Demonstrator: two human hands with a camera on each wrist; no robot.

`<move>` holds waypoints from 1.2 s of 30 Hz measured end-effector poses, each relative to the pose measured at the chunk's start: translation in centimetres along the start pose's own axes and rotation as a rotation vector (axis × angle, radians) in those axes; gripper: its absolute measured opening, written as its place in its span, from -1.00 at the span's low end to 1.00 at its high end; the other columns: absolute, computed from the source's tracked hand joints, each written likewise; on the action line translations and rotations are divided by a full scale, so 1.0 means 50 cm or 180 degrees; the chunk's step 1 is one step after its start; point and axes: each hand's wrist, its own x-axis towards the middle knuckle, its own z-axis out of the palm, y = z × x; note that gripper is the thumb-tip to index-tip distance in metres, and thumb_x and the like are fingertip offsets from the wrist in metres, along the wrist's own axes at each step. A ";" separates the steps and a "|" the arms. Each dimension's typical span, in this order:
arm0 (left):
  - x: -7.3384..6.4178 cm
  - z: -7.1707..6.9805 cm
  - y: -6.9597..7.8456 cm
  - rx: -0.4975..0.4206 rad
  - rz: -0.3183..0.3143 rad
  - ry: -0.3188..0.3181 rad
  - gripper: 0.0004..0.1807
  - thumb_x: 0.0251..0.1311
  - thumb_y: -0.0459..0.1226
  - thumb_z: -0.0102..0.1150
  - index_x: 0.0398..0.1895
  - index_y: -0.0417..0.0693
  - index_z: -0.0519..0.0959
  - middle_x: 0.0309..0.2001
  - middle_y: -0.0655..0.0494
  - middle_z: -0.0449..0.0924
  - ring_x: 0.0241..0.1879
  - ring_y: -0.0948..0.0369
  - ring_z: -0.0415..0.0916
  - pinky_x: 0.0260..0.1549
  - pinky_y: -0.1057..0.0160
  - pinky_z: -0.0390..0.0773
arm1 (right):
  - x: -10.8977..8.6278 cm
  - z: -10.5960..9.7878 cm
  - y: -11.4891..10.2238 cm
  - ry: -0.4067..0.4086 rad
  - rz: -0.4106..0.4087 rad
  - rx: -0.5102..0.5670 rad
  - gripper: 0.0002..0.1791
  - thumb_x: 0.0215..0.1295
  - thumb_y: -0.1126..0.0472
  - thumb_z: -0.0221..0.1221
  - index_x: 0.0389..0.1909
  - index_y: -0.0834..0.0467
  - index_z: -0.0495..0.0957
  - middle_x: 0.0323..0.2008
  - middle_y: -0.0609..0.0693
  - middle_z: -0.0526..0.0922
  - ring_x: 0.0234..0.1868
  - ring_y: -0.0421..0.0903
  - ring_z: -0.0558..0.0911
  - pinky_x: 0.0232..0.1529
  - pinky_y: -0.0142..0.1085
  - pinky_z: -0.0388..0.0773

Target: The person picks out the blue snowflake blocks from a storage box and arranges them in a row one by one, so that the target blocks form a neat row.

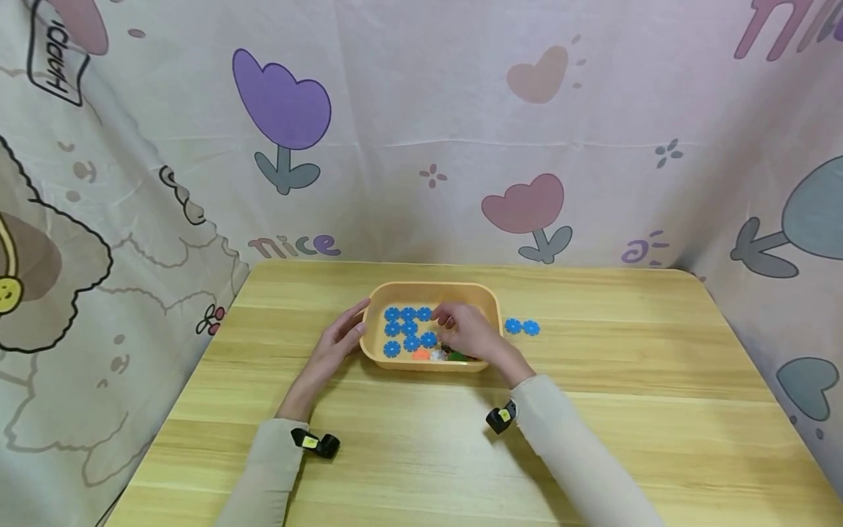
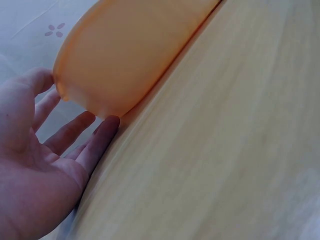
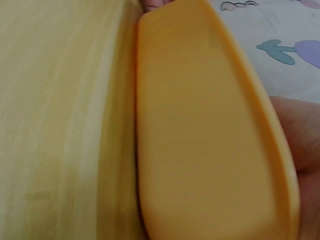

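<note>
A shallow yellow-orange plastic tray sits on the wooden table. Inside it, several blue notched discs, shaped like snowflakes, lie in rows toward the left. Orange, white and green pieces lie along its near side. My left hand touches the tray's left end with its fingertips, the fingers nearly straight in the left wrist view. Over the tray's right half, my right hand reaches in with bent fingers. Whether it pinches a piece is hidden; the tray's wall blocks the right wrist view.
Two blue discs lie side by side on the table, just right of the tray. The wooden table extends around the tray on all sides. Behind it hangs a patterned cloth with flowers and hearts.
</note>
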 end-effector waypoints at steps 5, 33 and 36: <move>0.000 -0.001 -0.001 -0.0001 -0.0006 0.0001 -0.44 0.57 -0.06 0.03 0.57 0.24 0.28 0.53 -0.06 0.23 0.45 -0.03 0.29 0.22 0.21 0.53 | 0.012 0.014 0.003 -0.0243 0.0007 -0.0035 -0.66 0.29 0.38 0.36 0.07 0.29 0.62 -0.10 0.13 0.68 -0.09 0.00 0.63 -0.01 -0.15 0.67; 0.003 -0.002 -0.001 0.0033 -0.0004 0.0031 -0.44 0.57 -0.05 0.03 0.58 0.27 0.27 0.53 -0.10 0.23 0.43 -0.06 0.31 0.20 0.19 0.55 | 0.026 0.011 0.003 -0.0146 0.0035 0.0236 -0.91 0.45 0.40 0.18 -0.10 0.24 0.59 -0.27 0.05 0.64 -0.28 -0.01 0.68 -0.30 -0.27 0.68; 0.003 -0.002 -0.002 0.0032 -0.0021 0.0026 -0.43 0.56 -0.05 0.04 0.57 0.28 0.27 0.53 -0.08 0.23 0.43 -0.05 0.31 0.21 0.18 0.55 | 0.022 0.003 0.001 -0.0100 0.0010 0.0202 -0.90 0.46 0.38 0.18 -0.07 0.23 0.58 -0.24 0.05 0.66 -0.23 -0.03 0.68 -0.25 -0.26 0.69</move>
